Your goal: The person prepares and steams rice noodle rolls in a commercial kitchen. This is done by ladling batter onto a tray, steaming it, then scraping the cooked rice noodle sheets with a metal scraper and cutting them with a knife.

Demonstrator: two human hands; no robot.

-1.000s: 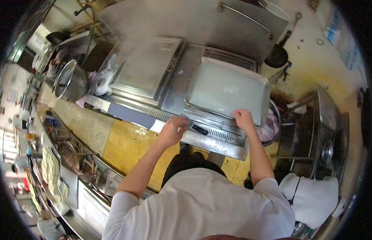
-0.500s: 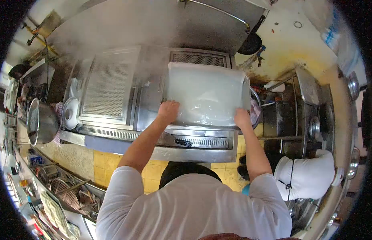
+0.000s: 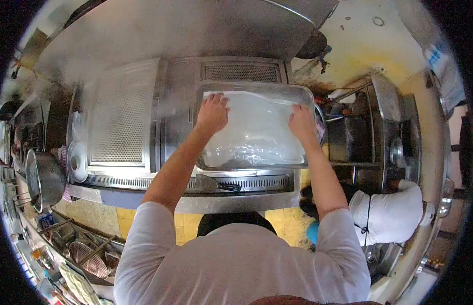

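Observation:
A rectangular metal tray (image 3: 312,96) rests on the steel counter in front of me. Inside it lies a thin white sheet (image 3: 252,127), wet and glossy toward the near side, its far edge wavy. My left hand (image 3: 213,114) is over the sheet's far left corner, fingers spread and touching the edge. At the far right corner, my right hand (image 3: 301,122) has its fingers curled on the sheet's edge. The fingertips' underside is hidden.
Left of the tray is a perforated steel panel (image 3: 117,122) under steam. A scraper with a black handle (image 3: 229,187) lies on the front grating. A large metal pot (image 3: 46,180) and a white plate (image 3: 77,160) stand farther left. A person in white (image 3: 386,218) is at right.
Both hands have moved from the tray's near side to its far corners. The sheet's far edge, which covered the tray's far rim, now lies inside the rim.

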